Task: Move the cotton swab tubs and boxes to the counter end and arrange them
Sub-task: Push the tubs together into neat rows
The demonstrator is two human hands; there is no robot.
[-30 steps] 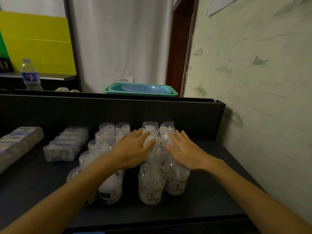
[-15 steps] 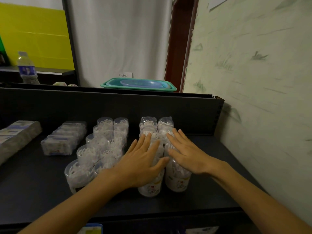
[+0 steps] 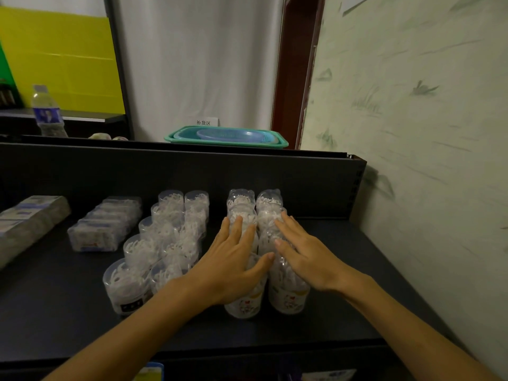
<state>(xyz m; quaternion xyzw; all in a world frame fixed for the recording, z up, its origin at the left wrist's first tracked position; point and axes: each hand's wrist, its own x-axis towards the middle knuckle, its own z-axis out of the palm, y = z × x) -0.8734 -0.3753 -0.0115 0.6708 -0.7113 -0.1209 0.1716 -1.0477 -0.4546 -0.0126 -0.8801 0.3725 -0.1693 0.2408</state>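
Cotton swab tubs [image 3: 242,204] stand in two rows on the dark surface [image 3: 343,270], just right of another tub cluster [image 3: 162,243]. My left hand [image 3: 233,259] and right hand [image 3: 308,254] press flat on their lids, fingers [image 3: 237,225] straight, gripping nothing.

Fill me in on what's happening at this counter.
A person is arranging clear cotton swab tubs on a dark counter. Both hands lie flat, fingers straight, on top of the right-hand double row of tubs: the left hand on its left column, the right hand on its right column. A second group of tubs stands just to the left, then wrapped boxes. The space toward the wall is unfilled.
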